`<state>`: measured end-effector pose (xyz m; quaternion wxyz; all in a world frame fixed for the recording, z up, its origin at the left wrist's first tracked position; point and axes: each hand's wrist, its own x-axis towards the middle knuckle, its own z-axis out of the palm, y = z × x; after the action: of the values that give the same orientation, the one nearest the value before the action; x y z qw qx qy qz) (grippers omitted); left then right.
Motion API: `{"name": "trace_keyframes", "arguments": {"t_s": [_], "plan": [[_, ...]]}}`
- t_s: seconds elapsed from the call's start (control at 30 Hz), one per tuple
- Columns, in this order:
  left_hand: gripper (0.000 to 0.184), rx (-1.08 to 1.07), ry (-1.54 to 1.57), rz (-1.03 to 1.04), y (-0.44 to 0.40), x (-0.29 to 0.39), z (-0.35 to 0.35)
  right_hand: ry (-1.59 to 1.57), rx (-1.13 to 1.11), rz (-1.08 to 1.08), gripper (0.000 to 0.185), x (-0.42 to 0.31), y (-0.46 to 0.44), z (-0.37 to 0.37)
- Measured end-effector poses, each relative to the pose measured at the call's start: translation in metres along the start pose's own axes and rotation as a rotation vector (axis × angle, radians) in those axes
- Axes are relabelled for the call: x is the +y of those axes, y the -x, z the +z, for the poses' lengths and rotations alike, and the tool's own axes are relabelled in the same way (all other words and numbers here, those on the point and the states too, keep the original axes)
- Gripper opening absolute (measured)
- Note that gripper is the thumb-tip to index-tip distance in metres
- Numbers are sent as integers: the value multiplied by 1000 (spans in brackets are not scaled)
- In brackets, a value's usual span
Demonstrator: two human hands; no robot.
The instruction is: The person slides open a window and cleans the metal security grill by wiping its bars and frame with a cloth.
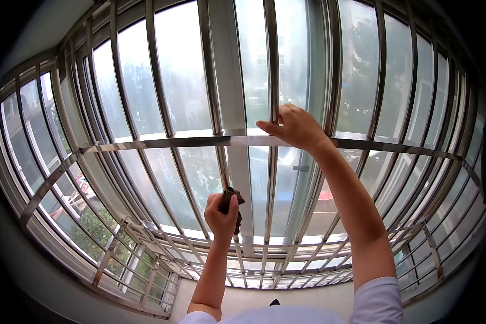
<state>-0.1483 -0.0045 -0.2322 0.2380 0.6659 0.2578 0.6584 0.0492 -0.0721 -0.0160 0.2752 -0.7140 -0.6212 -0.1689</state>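
My left hand (220,217) is closed around a dark brown cloth (231,203), which is bunched against a vertical metal bar (223,167) below the crossbar. The cloth's lower end hangs beside my fingers. Higher up and to the right, my right hand (294,128) is closed at another shiny vertical bar (271,65), just above the flat horizontal crossbar (237,140). Its thumb reaches across the front of that bar, and the other fingers curl at its right side, partly hidden.
A cage of metal bars curves around me, with window panes (181,65) behind it. Lower side railings (110,254) stand at the left and right. Beneath the bars is a pale wall (237,297). Green plants (94,237) and buildings show outside.
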Motion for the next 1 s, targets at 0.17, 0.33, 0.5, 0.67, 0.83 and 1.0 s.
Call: {"name": "trace_keyframes", "arguments": {"t_s": [0.17,0.33,0.5,0.67,0.83,1.0], "plan": [[63,-232,-36,15,28,5,11,17,73,-55,60,5,0,7],[92,-331,-175,-4,31,-2,40,2,36,-34,66,-1,4,1],[93,-283,-189,-121,19,-5,62,-124,-52,66,62,-1,2,-5],[101,-301,-243,-192,4,-23,71,-152,-65,80,58,1,-1,-1],[102,-251,-229,-289,-2,-48,82,-171,-41,53,55,1,0,0],[106,-253,-195,-339,9,-33,84,-161,-13,65,55,0,3,1]]}}
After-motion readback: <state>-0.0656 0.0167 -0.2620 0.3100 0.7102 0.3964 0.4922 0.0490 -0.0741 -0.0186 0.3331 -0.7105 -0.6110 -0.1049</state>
